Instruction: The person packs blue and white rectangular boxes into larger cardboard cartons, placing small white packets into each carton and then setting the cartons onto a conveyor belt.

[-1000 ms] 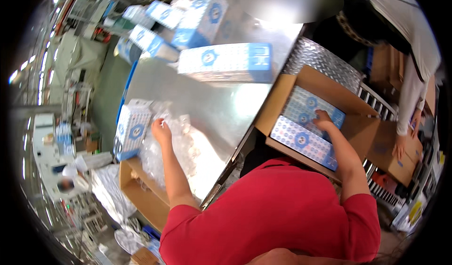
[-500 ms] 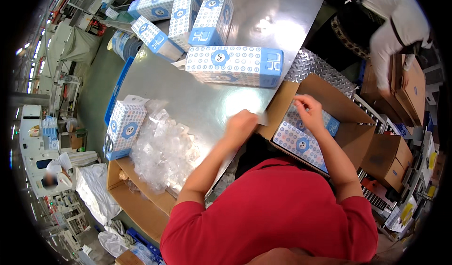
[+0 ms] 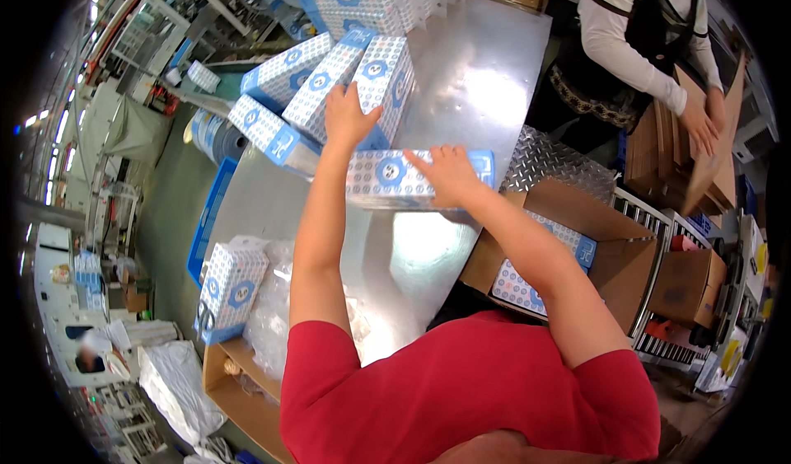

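1. Metal desk (image 3: 461, 60), glossy; green floor (image 3: 169, 184) to its left, roller conveyor (image 3: 638, 210) to its right.
2. Patterned carton (image 3: 387, 174) on the desk; right hand (image 3: 451, 177) atop, fingers spread.
3. Left hand (image 3: 348, 118) over the desk; fingers parted, grip unclear.

Both arms reaching forward, hands apart. Left arm (image 3: 320, 217) runs near straight up the frame; left hand (image 3: 350, 118) sits above centre, a bit left, palm down, thumb splayed right. Right arm (image 3: 527, 241) angles up-left from lower right, slight elbow bend. Right hand (image 3: 449, 175) just right of centre, palm down, fingers spread, thumb pointing left. Left one's higher.
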`<state>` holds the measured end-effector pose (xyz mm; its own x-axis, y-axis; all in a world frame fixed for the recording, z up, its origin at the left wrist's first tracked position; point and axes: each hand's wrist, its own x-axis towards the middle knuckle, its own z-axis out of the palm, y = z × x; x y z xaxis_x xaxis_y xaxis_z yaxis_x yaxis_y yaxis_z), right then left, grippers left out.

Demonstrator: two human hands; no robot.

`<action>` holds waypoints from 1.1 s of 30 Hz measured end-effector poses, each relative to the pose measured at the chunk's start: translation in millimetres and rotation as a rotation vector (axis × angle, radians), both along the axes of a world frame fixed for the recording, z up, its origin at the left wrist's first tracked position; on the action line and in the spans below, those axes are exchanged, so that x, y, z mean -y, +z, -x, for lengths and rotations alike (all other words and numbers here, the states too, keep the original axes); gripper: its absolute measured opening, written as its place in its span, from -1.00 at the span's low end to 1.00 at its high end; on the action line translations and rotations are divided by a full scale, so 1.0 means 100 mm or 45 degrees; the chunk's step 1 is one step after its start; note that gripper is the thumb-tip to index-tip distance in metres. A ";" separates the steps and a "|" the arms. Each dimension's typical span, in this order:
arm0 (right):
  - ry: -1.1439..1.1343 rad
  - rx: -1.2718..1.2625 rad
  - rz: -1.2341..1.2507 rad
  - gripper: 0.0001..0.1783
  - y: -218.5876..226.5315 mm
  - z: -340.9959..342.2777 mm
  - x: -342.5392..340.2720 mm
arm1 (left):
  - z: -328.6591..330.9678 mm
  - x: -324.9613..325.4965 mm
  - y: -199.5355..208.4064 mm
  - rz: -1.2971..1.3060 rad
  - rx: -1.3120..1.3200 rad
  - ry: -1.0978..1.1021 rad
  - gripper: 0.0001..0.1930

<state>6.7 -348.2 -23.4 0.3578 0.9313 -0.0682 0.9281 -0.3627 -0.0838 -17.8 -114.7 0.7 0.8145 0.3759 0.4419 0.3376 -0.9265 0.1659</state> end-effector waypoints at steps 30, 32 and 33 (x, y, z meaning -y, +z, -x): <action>-1.437 -0.760 -2.751 -0.29 -0.30 1.01 4.83 | -0.21 2.82 0.57 1.282 0.155 -1.437 -0.19; -1.321 -0.928 -2.844 -0.30 -0.31 1.01 4.81 | -0.26 3.51 0.59 0.731 0.024 -1.519 -0.21; -1.149 -1.135 -2.922 -0.32 -0.18 1.02 4.74 | -0.30 3.81 0.38 0.403 -0.190 -1.622 -0.26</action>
<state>-95.6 -822.2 -41.0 0.9050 -0.4251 -0.0166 0.2917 0.6484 -0.7032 12.4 -495.2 38.6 0.7053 -0.6148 0.3529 -0.7018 -0.5352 0.4702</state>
